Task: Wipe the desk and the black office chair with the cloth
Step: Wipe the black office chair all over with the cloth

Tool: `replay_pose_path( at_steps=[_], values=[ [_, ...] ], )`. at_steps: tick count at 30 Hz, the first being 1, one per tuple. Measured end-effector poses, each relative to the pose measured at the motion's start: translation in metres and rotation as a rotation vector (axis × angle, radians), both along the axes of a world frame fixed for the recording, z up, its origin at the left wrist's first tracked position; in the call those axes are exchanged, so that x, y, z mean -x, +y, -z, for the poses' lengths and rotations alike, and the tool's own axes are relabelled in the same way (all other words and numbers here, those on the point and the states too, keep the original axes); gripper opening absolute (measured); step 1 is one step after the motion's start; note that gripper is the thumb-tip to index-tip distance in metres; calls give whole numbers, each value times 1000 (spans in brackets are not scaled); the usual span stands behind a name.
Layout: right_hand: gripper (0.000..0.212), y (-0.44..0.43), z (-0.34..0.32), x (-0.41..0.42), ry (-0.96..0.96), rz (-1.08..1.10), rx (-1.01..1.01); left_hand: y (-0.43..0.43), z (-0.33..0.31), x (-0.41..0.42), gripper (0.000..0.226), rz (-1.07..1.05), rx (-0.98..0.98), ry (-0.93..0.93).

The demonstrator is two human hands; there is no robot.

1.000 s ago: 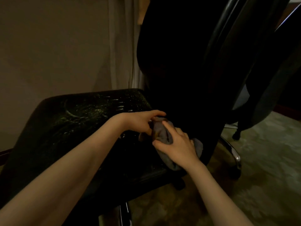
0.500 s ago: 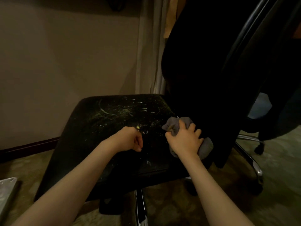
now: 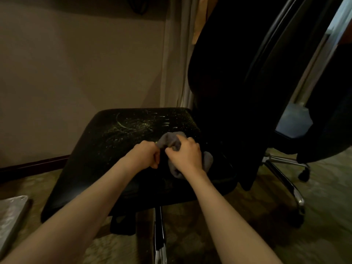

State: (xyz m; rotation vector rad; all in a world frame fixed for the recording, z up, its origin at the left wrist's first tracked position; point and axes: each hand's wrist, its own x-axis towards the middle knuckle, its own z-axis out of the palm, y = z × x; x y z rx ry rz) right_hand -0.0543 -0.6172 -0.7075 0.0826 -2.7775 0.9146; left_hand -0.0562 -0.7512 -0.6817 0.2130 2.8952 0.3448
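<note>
The grey cloth (image 3: 170, 139) sits bunched on the dusty seat (image 3: 99, 149) of the black office chair (image 3: 228, 73), by its backrest edge, the right hand (image 3: 185, 155) clutching it and the left hand (image 3: 145, 156) curled at its fringe, whether pinching I cannot tell, likely regathering a clean face for wiping.

Left hand (image 3: 146, 156), a closed fist apart from the cloth (image 3: 169, 140) half a second ago, now sits against its left edge, curled fingers pinching it. Right hand (image 3: 185, 156) has shifted left with the bunched cloth, off the backrest (image 3: 228, 92) foot and further onto the dusty seat (image 3: 106, 141). The hands are now nearly touching. The view has pulled back.
</note>
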Motion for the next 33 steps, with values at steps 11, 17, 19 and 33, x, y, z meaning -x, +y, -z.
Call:
replay_pose_path(
  at_steps=[11,17,19,33],
  values=[
    [53,54,6,36,-71,367,-270,-10,12,-4,28,-51,-172,36],
    [51,-1,6,37,7,130,-265,-11,10,-1,23,-19,-170,13],
    [48,-19,4,31,32,17,-265,-13,12,-4,19,-5,-175,47],
    [55,60,11,2,-98,338,-319,-29,7,-12,39,-57,-252,208]
  ],
)
